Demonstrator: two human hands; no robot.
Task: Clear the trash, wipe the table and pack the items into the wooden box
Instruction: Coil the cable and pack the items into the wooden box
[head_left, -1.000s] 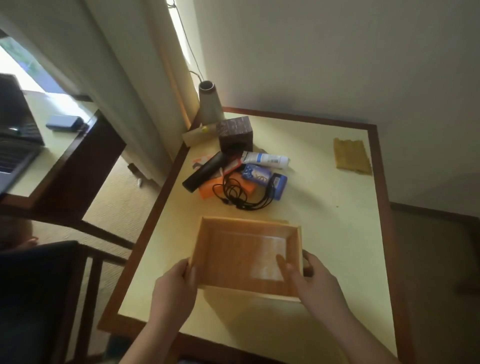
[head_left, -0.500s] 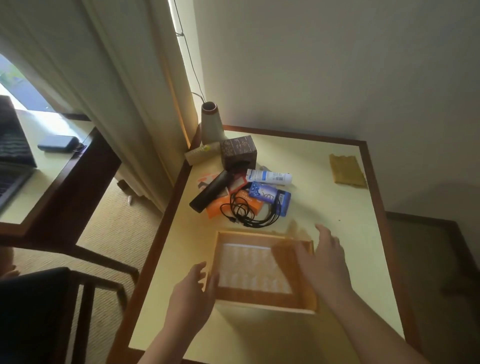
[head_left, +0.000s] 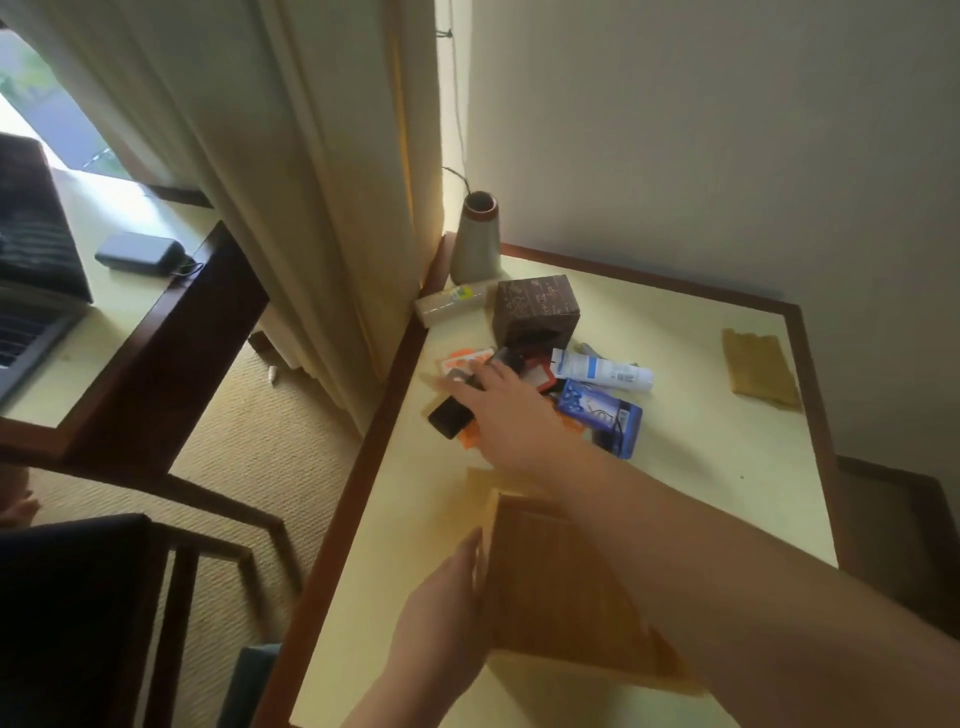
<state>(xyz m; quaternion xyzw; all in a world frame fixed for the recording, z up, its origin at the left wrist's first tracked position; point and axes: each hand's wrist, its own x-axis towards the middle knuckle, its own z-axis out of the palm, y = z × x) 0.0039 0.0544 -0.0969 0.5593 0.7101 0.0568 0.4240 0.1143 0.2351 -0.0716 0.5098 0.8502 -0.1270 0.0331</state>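
The wooden box (head_left: 550, 587) sits on the worktop (head_left: 691, 467) at its near side, blurred, with the right forearm crossing over it and hiding its far right corner and most of its inside. The left hand (head_left: 441, 618) rests flat against the box's left wall with fingers straight; whether the thumb hooks the rim cannot be told.

The right hand (head_left: 498, 405) reaches past the box to the pile of items beyond it, palm down and fingers stretched out over a black bar-shaped object (head_left: 452, 415). The fingertips lie on or just above that object and the orange card (head_left: 460, 364) next to it; no closed grasp shows, though the blur leaves contact uncertain.

Beyond the box, partly covered by the hand, lie a white tube (head_left: 602, 370), a blue packet (head_left: 602, 415) and a red-edged item that is hard to make out. Farther from the box stands a dark patterned carton (head_left: 535, 312), with a pale roll (head_left: 452, 304) beside it and a tapered vase (head_left: 475, 239) in the far left corner. A yellow cloth (head_left: 758, 371) lies well apart from the box, towards the far right edge.

Left of the box, off the worktop, a curtain (head_left: 311, 182) hangs, and a second desk carries a laptop (head_left: 31, 270), cut off by the frame edge, and a dark case (head_left: 137, 253).
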